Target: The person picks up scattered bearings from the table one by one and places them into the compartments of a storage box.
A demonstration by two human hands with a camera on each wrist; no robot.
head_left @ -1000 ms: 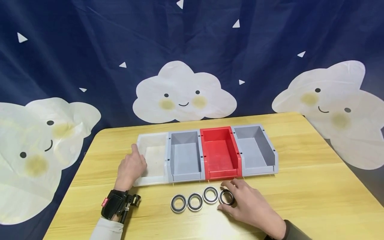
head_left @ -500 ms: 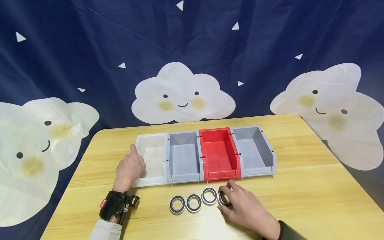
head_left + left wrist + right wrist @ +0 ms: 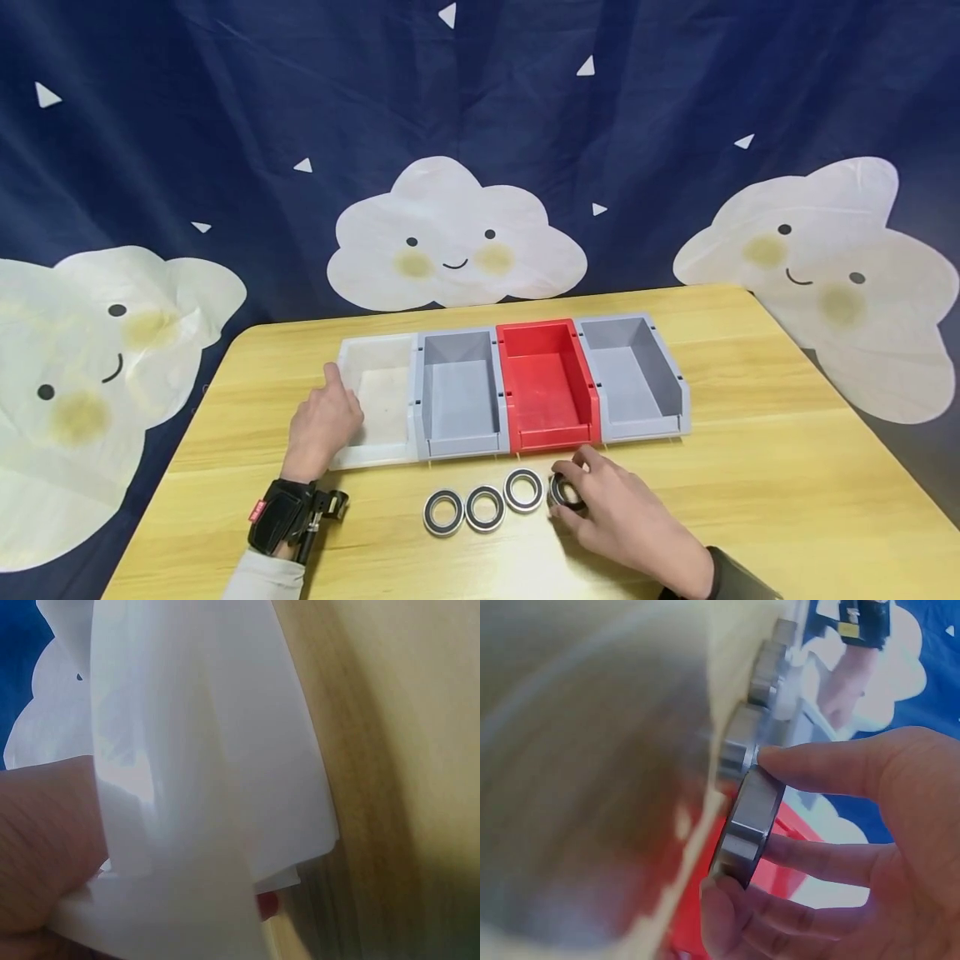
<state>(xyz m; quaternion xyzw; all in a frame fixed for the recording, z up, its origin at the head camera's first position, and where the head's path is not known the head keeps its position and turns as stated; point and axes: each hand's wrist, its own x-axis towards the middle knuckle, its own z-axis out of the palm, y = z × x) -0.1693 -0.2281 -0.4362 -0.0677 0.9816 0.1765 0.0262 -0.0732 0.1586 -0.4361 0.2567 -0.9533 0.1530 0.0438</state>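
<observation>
In the head view my right hand [image 3: 626,521] pinches a ball bearing [image 3: 557,492] between thumb and fingers, at the right end of a row of bearings. The right wrist view shows that bearing's steel outer ring [image 3: 751,817] tilted in the grasp; whether it touches the table is unclear. Three more bearings lie flat to its left: a near one [image 3: 523,490], a middle one [image 3: 485,508] and a far left one [image 3: 443,512]. My left hand [image 3: 322,425] grips the left wall of the white bin [image 3: 375,454]; its fingers are partly hidden by the wall [image 3: 180,787].
Joined to the white bin's right are a grey bin [image 3: 461,446], a red bin [image 3: 558,436] and another grey bin [image 3: 647,428], with nothing inside them. All stand on a wooden table [image 3: 765,467]. Behind hangs a dark blue cloud-print curtain [image 3: 262,83].
My right hand has shifted slightly right with its bearing, and a gap now separates that bearing from its neighbour. My left hand stays on the white bin.
</observation>
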